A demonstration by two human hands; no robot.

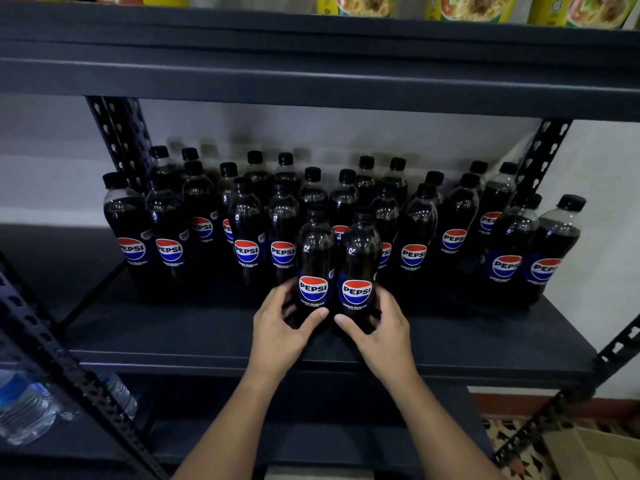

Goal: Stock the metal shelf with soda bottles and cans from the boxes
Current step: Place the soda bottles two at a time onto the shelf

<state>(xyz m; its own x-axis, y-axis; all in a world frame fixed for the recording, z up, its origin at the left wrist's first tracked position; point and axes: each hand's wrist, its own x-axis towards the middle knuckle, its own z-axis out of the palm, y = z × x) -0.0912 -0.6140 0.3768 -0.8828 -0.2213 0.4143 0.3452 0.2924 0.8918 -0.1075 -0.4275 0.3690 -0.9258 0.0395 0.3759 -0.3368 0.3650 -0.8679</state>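
Note:
Two Pepsi bottles stand side by side at the front middle of the dark metal shelf [180, 334]. My left hand [282, 320] grips the base of the left bottle [314, 261], thumb across its front. My right hand [379, 323] grips the base of the right bottle [358, 268] the same way. Both bottles are upright with black caps and labels facing me. Behind them stand several rows of identical Pepsi bottles [247, 237], spanning the shelf from left post to right post.
Another shelf board [311, 81] hangs close above the bottle caps, with yellow and green packets [467, 6] on it. Water bottles [31, 407] lie on a lower left rack. A cardboard box [595, 452] sits on the patterned floor at lower right.

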